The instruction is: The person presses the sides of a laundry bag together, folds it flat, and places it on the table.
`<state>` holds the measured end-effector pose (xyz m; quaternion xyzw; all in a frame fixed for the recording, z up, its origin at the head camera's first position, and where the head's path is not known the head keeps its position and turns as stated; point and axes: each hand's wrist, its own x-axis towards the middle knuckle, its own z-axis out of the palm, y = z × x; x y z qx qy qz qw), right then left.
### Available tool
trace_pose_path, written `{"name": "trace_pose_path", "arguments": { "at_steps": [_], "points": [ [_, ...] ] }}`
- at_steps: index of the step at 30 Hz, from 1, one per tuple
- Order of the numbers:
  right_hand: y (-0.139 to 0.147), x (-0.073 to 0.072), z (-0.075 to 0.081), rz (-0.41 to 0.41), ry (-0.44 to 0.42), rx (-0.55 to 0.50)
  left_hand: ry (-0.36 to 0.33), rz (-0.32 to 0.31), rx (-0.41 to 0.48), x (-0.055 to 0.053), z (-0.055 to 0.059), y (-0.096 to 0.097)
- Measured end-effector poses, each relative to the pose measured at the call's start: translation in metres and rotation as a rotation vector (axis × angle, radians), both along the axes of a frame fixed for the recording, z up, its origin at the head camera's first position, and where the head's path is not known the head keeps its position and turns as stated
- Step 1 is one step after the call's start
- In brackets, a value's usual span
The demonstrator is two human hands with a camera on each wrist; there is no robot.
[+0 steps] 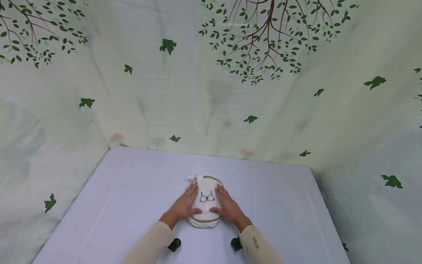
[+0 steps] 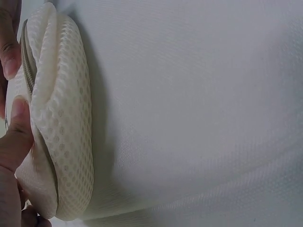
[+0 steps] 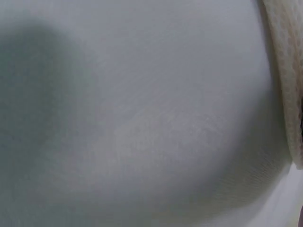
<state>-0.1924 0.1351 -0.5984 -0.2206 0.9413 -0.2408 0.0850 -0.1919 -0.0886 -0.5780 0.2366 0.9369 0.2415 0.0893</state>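
Note:
A round white mesh bra laundry bag (image 1: 206,205), printed with a small black bra outline, lies on the white-covered table. A beige zipper (image 1: 206,220) runs along its rim. On the bag's left side rests my left hand (image 1: 184,205), fingers extended forward and thumb laid inward over the top. Opposite it, my right hand (image 1: 229,207) presses the right side in the same way. The left wrist view shows the bag's puffy mesh side (image 2: 71,118), with a thumb (image 2: 19,127) on its upper face. Only a strip of the bag (image 3: 289,71) shows in the right wrist view.
White cloth covers the table (image 1: 132,198). Pale curtains printed with leaves and branches (image 1: 184,91) hang behind it and at both sides. Black wrist devices (image 1: 174,245) sit by the beige sleeves (image 1: 150,242).

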Motion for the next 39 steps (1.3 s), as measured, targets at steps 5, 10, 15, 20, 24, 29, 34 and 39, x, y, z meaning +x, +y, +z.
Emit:
{"name": "trace_pose_path", "arguments": {
  "at_steps": [5, 10, 15, 20, 24, 29, 34, 39],
  "points": [
    [-0.0032, 0.001, -0.0019, -0.021, -0.019, 0.024, -0.03, 0.016, -0.021, -0.0002, -0.0004, 0.0014],
    [-0.0047, 0.0025, -0.0037, -0.03, -0.02, 0.038, -0.067, 0.024, -0.031, -0.0013, 0.0, 0.0022],
    [-0.0061, 0.0018, -0.005, -0.044, -0.025, 0.053, -0.072, 0.031, -0.046, -0.0031, -0.0032, 0.0028],
    [-0.007, 0.0003, -0.009, -0.028, -0.011, 0.065, -0.069, 0.027, -0.061, -0.0014, -0.0031, 0.0015],
    [-0.0071, -0.0005, -0.0099, -0.012, 0.014, 0.07, -0.061, 0.023, -0.065, -0.0011, -0.0023, 0.001],
    [-0.0076, -0.0006, -0.0092, -0.003, 0.023, 0.067, -0.067, 0.028, -0.063, -0.0017, -0.0034, 0.0009],
    [-0.0077, 0.0003, -0.0074, -0.006, 0.011, 0.083, -0.072, 0.035, -0.064, -0.0017, -0.0035, 0.0008],
    [-0.0065, 0.0024, -0.0039, -0.012, 0.0, 0.052, -0.058, 0.015, -0.04, -0.0009, -0.0006, 0.0004]
  ]
}}
